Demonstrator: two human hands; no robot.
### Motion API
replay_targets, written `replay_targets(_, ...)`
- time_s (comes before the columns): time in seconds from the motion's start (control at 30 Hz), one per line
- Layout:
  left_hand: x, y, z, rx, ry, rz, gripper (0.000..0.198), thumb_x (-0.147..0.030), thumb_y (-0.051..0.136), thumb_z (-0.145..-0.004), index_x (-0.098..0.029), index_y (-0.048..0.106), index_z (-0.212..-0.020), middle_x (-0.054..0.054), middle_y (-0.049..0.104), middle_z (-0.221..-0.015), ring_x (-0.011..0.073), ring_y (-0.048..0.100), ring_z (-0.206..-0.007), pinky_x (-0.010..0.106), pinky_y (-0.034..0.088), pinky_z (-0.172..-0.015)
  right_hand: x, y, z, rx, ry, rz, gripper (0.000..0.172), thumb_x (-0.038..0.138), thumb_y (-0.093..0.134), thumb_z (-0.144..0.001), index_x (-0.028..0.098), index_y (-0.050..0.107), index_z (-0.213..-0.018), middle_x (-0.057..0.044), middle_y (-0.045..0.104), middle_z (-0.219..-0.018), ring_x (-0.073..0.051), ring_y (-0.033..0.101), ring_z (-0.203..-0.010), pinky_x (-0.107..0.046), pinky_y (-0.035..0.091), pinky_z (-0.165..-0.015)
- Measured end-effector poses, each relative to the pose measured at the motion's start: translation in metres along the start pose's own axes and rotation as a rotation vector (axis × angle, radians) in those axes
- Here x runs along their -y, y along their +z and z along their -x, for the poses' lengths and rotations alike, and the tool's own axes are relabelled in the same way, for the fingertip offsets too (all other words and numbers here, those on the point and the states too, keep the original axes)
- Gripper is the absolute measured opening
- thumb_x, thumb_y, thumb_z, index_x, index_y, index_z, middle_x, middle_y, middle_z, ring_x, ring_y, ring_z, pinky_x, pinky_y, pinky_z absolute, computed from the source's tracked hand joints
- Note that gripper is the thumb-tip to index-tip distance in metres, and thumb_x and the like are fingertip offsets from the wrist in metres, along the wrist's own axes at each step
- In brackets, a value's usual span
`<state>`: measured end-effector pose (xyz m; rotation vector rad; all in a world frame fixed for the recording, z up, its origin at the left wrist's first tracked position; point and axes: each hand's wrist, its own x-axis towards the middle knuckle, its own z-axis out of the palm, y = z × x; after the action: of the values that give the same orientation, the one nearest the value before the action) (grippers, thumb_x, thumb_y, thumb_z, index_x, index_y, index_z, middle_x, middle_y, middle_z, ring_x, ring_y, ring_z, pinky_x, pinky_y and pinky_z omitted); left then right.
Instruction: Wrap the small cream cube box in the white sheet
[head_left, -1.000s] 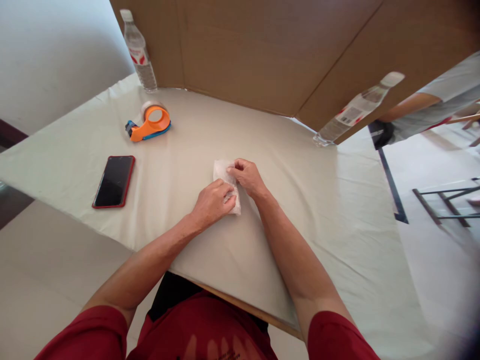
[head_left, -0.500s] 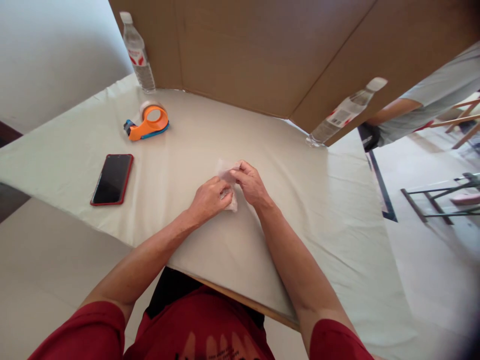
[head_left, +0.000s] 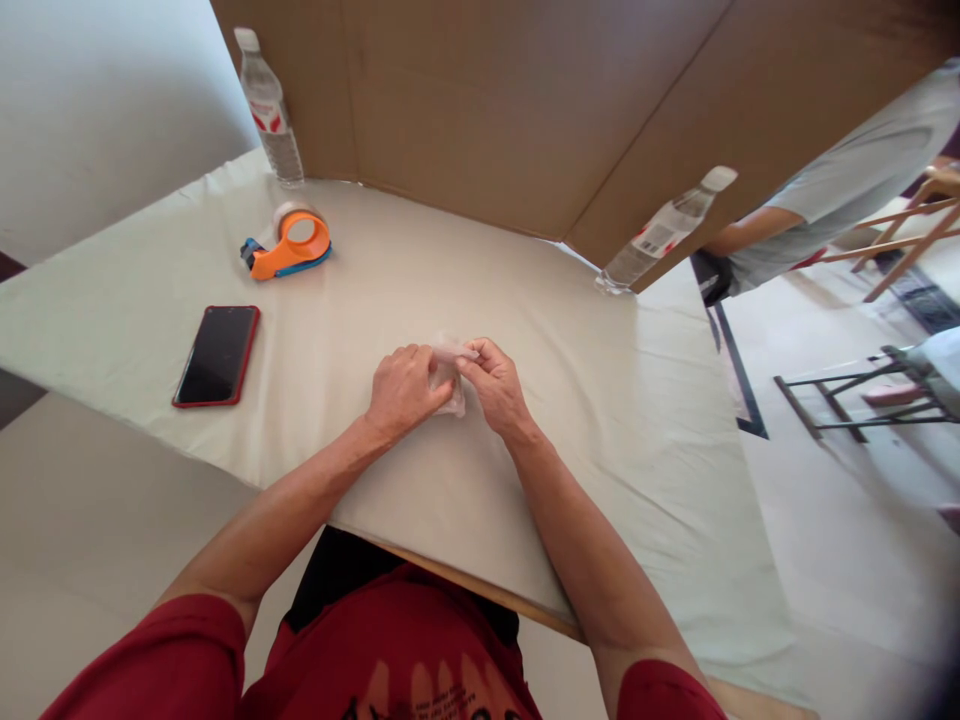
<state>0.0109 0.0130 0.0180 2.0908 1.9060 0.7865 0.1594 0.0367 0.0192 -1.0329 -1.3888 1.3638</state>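
A small, crumpled piece of translucent plastic wrapping (head_left: 451,402) lies between both hands over the middle of the table. My left hand (head_left: 406,390) is closed on its left side, fingers curled over it and thumb across its near part. My right hand (head_left: 495,386) pinches the upper right edge between thumb and fingertips. Part of the wrapping is hidden under the left fingers, and whether something is inside it I cannot make out.
A black phone with a red case (head_left: 217,356) and an orange and blue tape dispenser (head_left: 291,245) lie on the left. Water bottles stand at the back left (head_left: 271,120) and right (head_left: 664,235), against a cardboard screen (head_left: 465,110). Beyond it is another person's arm (head_left: 757,228).
The upper flap of the wrapping, raised before, is now folded lower between the hands. My left fingers have shifted up and over it. The whole view has turned slightly.
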Motion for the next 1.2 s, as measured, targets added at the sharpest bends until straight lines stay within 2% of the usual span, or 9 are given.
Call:
replay_targets(0.13, 0.004, 0.0, 0.0, -0.025, -0.048, 0.004, 0.037, -0.041, 0.071, -0.08, -0.018, 0.058, -0.106, 0.01, 0.068, -0.102, 0.0277, 0.064, -0.098, 0.039, 0.049, -0.087, -0.005, 0.0, 0.011, -0.047, -0.043, 0.024, 0.019, 0.038, 0.068, -0.08, 0.023, 0.056, -0.081, 0.003, 0.06, -0.075, -0.013, 0.055, -0.07, -0.026, 0.045, -0.068)
replay_targets(0.27, 0.013, 0.0, -0.002, -0.009, 0.034, 0.102, 0.059, -0.038, 0.073, -0.079, -0.018, 0.051, -0.13, 0.015, 0.062, -0.125, 0.0309, 0.061, -0.115, 0.043, 0.049, -0.097, -0.013, -0.003, 0.02, -0.041, -0.089, 0.028, 0.019, 0.039, 0.072, -0.081, 0.023, 0.062, -0.081, -0.003, 0.073, -0.095, -0.018, 0.066, -0.091, -0.032, 0.051, -0.085)
replay_targets(0.37, 0.018, 0.0, -0.003, 0.066, 0.154, 0.219, 0.044, -0.028, 0.071, -0.082, -0.021, 0.056, -0.123, 0.012, 0.061, -0.13, 0.0281, 0.058, -0.123, 0.041, 0.048, -0.103, -0.016, -0.004, 0.026, -0.027, -0.103, 0.053, 0.016, 0.038, 0.071, -0.084, 0.024, 0.064, -0.084, -0.006, 0.075, -0.111, -0.022, 0.068, -0.108, -0.038, 0.05, -0.097)
replay_targets(0.5, 0.021, -0.001, -0.004, 0.111, 0.193, 0.291, 0.017, -0.03, 0.07, -0.085, -0.021, 0.06, -0.095, 0.011, 0.061, -0.128, 0.026, 0.057, -0.126, 0.038, 0.048, -0.102, -0.016, -0.005, 0.031, -0.005, -0.137, 0.142, 0.011, 0.035, 0.067, -0.086, 0.024, 0.064, -0.084, -0.006, 0.076, -0.113, -0.024, 0.066, -0.12, -0.043, 0.047, -0.107)
replay_targets(0.63, 0.022, -0.001, -0.004, 0.131, 0.186, 0.327, 0.017, -0.033, 0.069, -0.086, -0.021, 0.057, -0.084, 0.01, 0.063, -0.124, 0.0225, 0.062, -0.112, 0.033, 0.051, -0.092, -0.014, -0.006, 0.034, 0.004, -0.167, 0.225, 0.008, 0.032, 0.065, -0.087, 0.024, 0.065, -0.086, -0.007, 0.076, -0.118, -0.024, 0.065, -0.125, -0.044, 0.045, -0.111)
replay_targets(0.87, 0.027, -0.002, -0.005, 0.212, 0.249, 0.313, 0.01, -0.025, 0.063, -0.08, -0.021, 0.056, -0.087, 0.004, 0.067, -0.093, 0.0184, 0.061, -0.081, 0.03, 0.047, -0.074, -0.013, -0.014, 0.041, 0.099, -0.278, 0.378, 0.011, 0.028, 0.069, -0.085, 0.025, 0.065, -0.095, -0.008, 0.073, -0.128, -0.025, 0.062, -0.131, -0.046, 0.044, -0.114)
replay_targets(1.0, 0.033, -0.012, -0.006, 0.259, 0.328, 0.36, 0.015, -0.025, 0.061, -0.078, -0.021, 0.057, -0.092, 0.006, 0.069, -0.101, 0.0206, 0.064, -0.091, 0.033, 0.049, -0.082, -0.018, -0.015, 0.043, 0.094, -0.318, 0.425, 0.011, 0.025, 0.068, -0.086, 0.026, 0.064, -0.097, -0.008, 0.072, -0.13, -0.024, 0.06, -0.133, -0.046, 0.043, -0.116)
replay_targets(1.13, 0.04, -0.025, -0.007, 0.429, 0.406, 0.429, 0.034, -0.029, 0.064, -0.075, -0.022, 0.057, -0.107, 0.009, 0.065, -0.125, 0.025, 0.063, -0.113, 0.038, 0.051, -0.094, -0.022, -0.015, 0.042, 0.075, -0.339, 0.412, 0.01, 0.026, 0.069, -0.085, 0.024, 0.065, -0.094, -0.01, 0.073, -0.128, -0.025, 0.062, -0.132, -0.045, 0.044, -0.114)
replay_targets(1.2, 0.041, -0.026, -0.006, 0.45, 0.416, 0.426, 0.042, -0.032, 0.067, -0.074, -0.022, 0.056, -0.113, 0.011, 0.06, -0.134, 0.0277, 0.059, -0.123, 0.041, 0.049, -0.101, -0.024, -0.015, 0.042, 0.062, -0.336, 0.404, 0.01, 0.027, 0.07, -0.085, 0.024, 0.065, -0.093, -0.01, 0.073, -0.128, -0.025, 0.061, -0.132, -0.045, 0.045, -0.114)
